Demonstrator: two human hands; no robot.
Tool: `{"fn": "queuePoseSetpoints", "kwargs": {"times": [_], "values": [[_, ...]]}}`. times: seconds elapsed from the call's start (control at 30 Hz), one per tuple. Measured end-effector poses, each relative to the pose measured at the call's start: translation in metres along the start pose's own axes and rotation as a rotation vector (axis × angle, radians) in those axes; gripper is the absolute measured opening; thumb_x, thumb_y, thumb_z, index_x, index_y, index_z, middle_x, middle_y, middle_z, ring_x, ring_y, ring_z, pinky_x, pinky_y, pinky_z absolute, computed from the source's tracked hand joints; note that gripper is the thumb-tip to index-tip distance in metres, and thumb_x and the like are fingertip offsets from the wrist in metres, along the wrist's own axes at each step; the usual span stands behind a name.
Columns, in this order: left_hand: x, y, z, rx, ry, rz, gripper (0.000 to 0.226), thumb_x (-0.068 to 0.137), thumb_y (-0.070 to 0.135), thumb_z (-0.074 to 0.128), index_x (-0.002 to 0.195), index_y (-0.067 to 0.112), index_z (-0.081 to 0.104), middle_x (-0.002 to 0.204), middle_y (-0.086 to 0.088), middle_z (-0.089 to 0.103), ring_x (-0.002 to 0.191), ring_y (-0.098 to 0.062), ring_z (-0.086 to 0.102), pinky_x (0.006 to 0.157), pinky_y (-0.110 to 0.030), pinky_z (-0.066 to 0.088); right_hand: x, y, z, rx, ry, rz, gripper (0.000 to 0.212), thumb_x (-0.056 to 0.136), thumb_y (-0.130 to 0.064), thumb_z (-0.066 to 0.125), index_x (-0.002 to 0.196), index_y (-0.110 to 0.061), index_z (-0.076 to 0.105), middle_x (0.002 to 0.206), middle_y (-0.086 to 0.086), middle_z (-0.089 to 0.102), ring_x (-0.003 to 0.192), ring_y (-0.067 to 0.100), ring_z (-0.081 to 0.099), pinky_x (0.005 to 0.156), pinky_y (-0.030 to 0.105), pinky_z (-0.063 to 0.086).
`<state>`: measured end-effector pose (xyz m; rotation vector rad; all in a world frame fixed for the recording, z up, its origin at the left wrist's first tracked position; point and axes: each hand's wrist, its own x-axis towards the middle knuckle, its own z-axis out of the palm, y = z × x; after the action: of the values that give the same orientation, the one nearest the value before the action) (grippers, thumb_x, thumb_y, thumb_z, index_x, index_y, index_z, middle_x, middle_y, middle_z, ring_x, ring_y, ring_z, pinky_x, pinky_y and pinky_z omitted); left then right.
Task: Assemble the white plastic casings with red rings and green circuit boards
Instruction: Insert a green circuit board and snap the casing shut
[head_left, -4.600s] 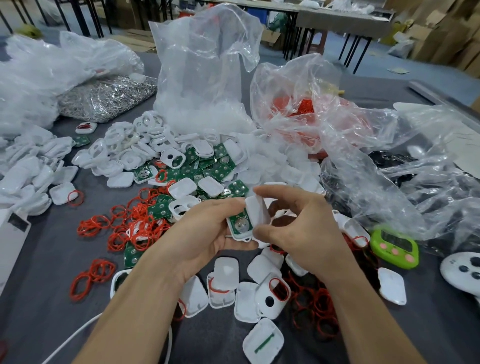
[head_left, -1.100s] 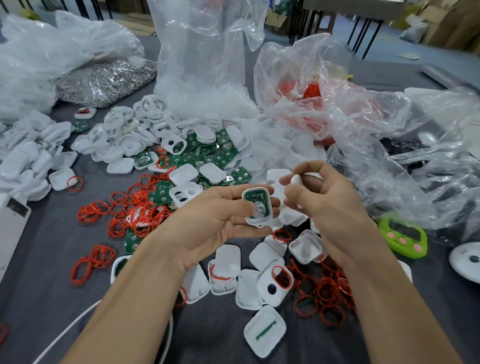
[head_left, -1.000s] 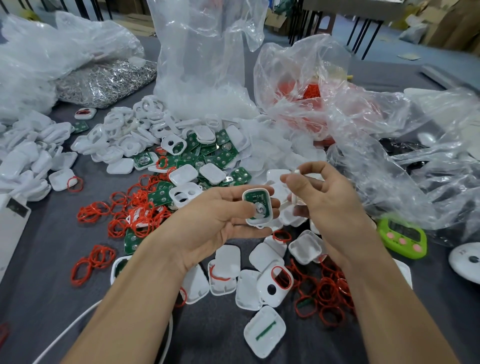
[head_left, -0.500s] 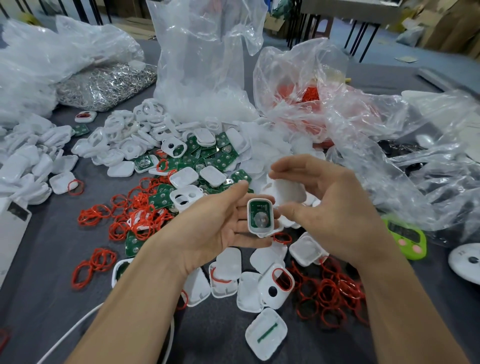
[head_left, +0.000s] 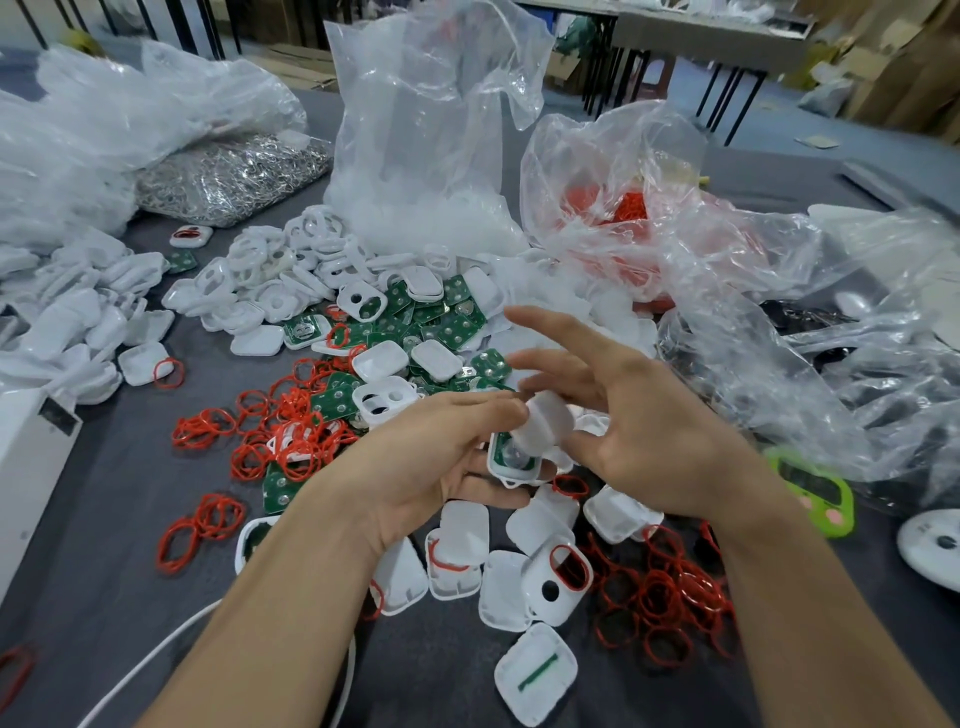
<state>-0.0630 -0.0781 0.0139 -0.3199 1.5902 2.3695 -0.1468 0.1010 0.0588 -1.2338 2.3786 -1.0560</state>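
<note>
White casing (head_left: 514, 475) with green circuit board (head_left: 501, 452) seated, centre frame above the counter (head_left: 104, 519), gripped at its edges by the left hand (head_left: 431, 467), fingers curled; right hand (head_left: 639, 441), fingers splayed apart, thumb against blurred white cover (head_left: 543, 427); judged light, stiff, slick, so hold by rims.

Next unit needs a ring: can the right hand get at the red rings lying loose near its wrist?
Probably yes. The red rings lie uncovered on the table by the right hand, nothing over them. But that hand is busy at the white cover, so it must finish first.
</note>
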Motion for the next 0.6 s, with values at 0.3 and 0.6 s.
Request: {"fn": "queuePoseSetpoints", "kwargs": {"times": [0.3, 0.6], "values": [[0.006, -0.002, 0.0, -0.037, 0.138, 0.015, 0.023, 0.103, 0.008, 0.055, 0.121, 0.006, 0.068, 0.107, -0.017, 0.077, 0.096, -0.032, 0.076, 0.07, -0.044, 0.065, -0.008, 0.006, 0.012, -0.113, 0.376, 0.302, 0.036, 0.077, -0.03, 0.087, 0.108, -0.042, 0.073, 0.091, -0.022, 0.073, 0.077, -0.009, 0.067, 0.07, 0.012, 0.057], [0.009, -0.006, 0.004, 0.015, 0.194, 0.034, 0.023, 0.1, 0.005, 0.059, 0.119, 0.006, 0.073, 0.11, -0.02, 0.076, 0.089, -0.028, 0.073, 0.079, -0.052, 0.064, -0.007, -0.013, 0.042, -0.292, 0.411, 0.298, 0.043, 0.072, -0.044, 0.085, 0.112, -0.032, 0.073, 0.097, -0.008, 0.076, 0.084, 0.019, 0.071, 0.082, 0.039, 0.059]]}}
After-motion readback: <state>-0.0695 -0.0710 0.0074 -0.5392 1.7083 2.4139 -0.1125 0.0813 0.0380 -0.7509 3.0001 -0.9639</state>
